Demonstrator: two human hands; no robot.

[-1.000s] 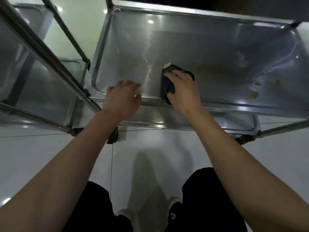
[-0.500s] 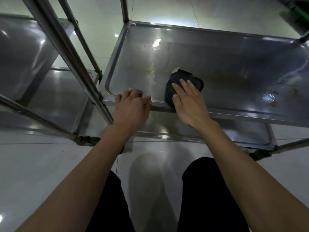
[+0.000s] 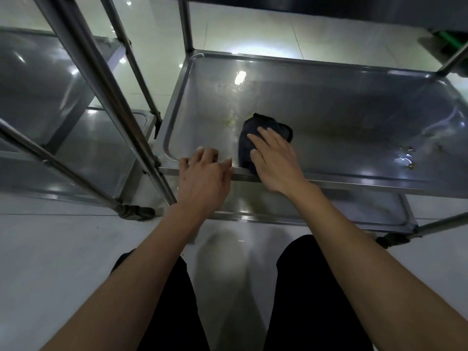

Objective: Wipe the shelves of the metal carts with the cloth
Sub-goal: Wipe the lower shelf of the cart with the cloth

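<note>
Down low, a shiny metal cart shelf [image 3: 329, 117] fills the view over a pale, glossy tile floor [image 3: 50, 249]. Its raised rim runs all around, and bright lights bounce off the steel. Small yellow crumbs [image 3: 229, 120] lie just beside the cloth, and more bits [image 3: 406, 158] sit far off toward the shelf's other end. A second cart [image 3: 38, 92] stands next to this one, past the slanted metal poles. The cloth [image 3: 266, 127] is dark and bunched up, lying on the shelf close to the near rim. Its long side runs from that rim back toward the far rim. The right hand [image 3: 274, 158] presses flat on the cloth with straight fingers. The left hand [image 3: 202, 178] rests on the near rim beside the cloth, fingers loose, holding nothing.
</note>
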